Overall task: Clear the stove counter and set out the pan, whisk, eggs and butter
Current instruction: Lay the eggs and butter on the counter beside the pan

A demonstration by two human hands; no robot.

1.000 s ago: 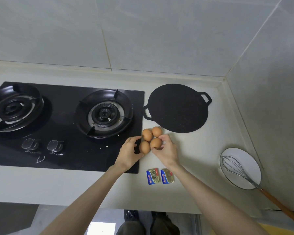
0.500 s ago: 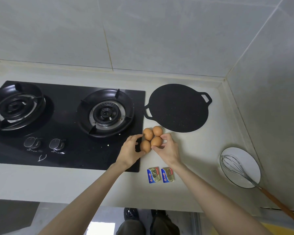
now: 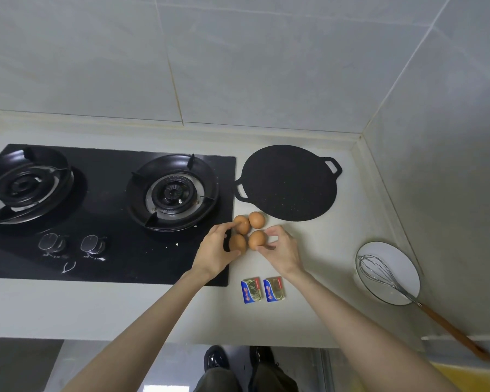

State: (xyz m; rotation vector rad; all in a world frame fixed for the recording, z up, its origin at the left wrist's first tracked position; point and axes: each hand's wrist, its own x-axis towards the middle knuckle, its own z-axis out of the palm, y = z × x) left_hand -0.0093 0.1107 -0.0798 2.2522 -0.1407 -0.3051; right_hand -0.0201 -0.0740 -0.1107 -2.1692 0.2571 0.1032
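Grip of left hand point(image 3: 214, 247) holding near-left egg point(image 3: 237, 243), right hand point(image 3: 283, 248) pinching near-right egg point(image 3: 257, 239), whisk point(image 3: 376, 274) in white plate point(image 3: 395, 254)

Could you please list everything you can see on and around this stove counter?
eggs: 4, brown, clustered on the counter just in front of the pan
pan: 1, black, flat, on the counter right of the stove
butter: 2 packets, gold and blue, side by side near the counter's front edge
whisk: 1, metal with wooden handle, head resting on the plate
plate: 1, white, far right of the counter
stove: 1, black, two burners, left
knobs: 2, dark, stove front
counter: 1, pale
shoes: 2, dark, floor below
left hand: curled round the near-left egg
right hand: curled round the near-right egg
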